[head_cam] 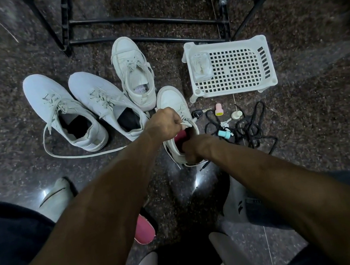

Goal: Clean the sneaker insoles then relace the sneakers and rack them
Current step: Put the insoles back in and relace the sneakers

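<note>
A white sneaker (172, 100) with a pink insole (180, 136) inside stands on the dark floor in the middle. My left hand (164, 123) grips the sneaker's tongue and white laces at the top. My right hand (191, 150) reaches into the shoe's opening at the heel, its fingers hidden inside. To the left stand two white sneakers (63, 111) (107, 104) with dark insides, a loose white lace (76, 154) trailing from one. Another white sneaker (133, 72) stands behind. The black shoe rack (147, 20) is at the back.
A white plastic basket (231, 66) with a crumpled cloth (201, 65) lies to the right. Black laces (250, 125) and small bottles (219, 109) litter the floor beside it. A pink insole (144, 231) and pale insoles (56, 199) lie near my legs.
</note>
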Demonstrator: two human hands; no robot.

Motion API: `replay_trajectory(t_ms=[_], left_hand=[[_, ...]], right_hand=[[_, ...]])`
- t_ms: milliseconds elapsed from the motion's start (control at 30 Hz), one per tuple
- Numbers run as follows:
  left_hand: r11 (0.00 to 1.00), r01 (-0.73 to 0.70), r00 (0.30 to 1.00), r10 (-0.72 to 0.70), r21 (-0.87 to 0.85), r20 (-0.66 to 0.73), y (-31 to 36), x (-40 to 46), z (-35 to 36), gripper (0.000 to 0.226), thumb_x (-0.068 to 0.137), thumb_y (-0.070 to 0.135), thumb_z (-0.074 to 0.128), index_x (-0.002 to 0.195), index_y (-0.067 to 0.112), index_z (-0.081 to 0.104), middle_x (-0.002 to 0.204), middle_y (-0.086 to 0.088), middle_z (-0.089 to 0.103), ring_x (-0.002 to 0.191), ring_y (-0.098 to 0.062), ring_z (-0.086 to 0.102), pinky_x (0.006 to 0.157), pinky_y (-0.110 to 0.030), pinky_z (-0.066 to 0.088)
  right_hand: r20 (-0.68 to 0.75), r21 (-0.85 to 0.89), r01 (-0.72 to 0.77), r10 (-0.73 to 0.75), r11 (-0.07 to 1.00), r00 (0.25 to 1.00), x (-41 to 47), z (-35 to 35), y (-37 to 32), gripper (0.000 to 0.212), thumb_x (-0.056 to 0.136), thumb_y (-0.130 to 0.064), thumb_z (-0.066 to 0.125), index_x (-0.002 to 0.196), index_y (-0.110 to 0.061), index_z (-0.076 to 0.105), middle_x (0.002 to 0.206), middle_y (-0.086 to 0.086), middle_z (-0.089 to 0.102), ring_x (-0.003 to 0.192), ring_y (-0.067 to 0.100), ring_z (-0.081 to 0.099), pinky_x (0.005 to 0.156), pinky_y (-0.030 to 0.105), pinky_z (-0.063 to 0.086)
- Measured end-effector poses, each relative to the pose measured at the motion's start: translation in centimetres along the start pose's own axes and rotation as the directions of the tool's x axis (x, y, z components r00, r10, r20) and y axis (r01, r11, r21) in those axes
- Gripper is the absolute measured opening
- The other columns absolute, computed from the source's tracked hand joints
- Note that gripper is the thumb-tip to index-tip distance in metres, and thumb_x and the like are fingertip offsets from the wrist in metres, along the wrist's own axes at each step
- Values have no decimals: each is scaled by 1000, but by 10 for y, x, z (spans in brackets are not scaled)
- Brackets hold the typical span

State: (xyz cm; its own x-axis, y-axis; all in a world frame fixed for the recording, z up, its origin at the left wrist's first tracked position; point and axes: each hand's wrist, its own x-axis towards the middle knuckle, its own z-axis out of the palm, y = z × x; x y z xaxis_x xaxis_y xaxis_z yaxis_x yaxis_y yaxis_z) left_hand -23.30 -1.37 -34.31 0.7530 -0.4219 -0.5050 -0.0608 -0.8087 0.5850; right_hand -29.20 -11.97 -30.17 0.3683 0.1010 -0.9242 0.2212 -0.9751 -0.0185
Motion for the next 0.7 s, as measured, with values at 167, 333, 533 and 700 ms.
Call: replay_trajectory(t_ms=[167, 333, 533, 700], left_hand=[[997, -48, 999, 47, -65, -20, 3, -14, -3, 12, 81, 21, 71, 93, 20, 75, 105, 2, 68, 96, -15, 63, 84, -25, 49], [996, -75, 977, 64, -46, -206, -14, -45, -21, 24, 85, 18, 64, 108, 18, 71, 122, -2, 59, 108, -19, 58, 96, -34, 46], [997, 80, 899, -78, -12, -431, -44, -91, -56, 26, 87, 14, 53, 102, 19, 74, 110, -8, 71, 102, -30, 65, 86, -37, 52], [978, 201, 897, -159, 61, -413, -66, -116, -71, 25, 90, 19, 51, 99, 11, 73, 106, -15, 70, 101, -37, 63, 77, -37, 48]], right_hand=[[-204, 66, -24, 37, 998, 978, -5, 16, -7, 37, 87, -27, 58, 122, -16, 58, 124, 7, 62, 112, 30, 60, 86, 36, 47], [-643, 243, 100, 83, 965, 761, -29, 66, -17, 36, 91, -29, 51, 126, -19, 48, 124, 7, 43, 93, 34, 61, 68, 39, 46], [-565, 155, 292, -158, 944, 810, -33, 93, -85, 27, 93, -33, 46, 113, -19, 57, 119, 7, 61, 106, 32, 61, 81, 39, 47], [-361, 306, 232, -113, 923, 926, -9, 115, -145, 33, 87, -37, 52, 113, -19, 61, 119, 12, 65, 110, 33, 62, 89, 40, 49]])
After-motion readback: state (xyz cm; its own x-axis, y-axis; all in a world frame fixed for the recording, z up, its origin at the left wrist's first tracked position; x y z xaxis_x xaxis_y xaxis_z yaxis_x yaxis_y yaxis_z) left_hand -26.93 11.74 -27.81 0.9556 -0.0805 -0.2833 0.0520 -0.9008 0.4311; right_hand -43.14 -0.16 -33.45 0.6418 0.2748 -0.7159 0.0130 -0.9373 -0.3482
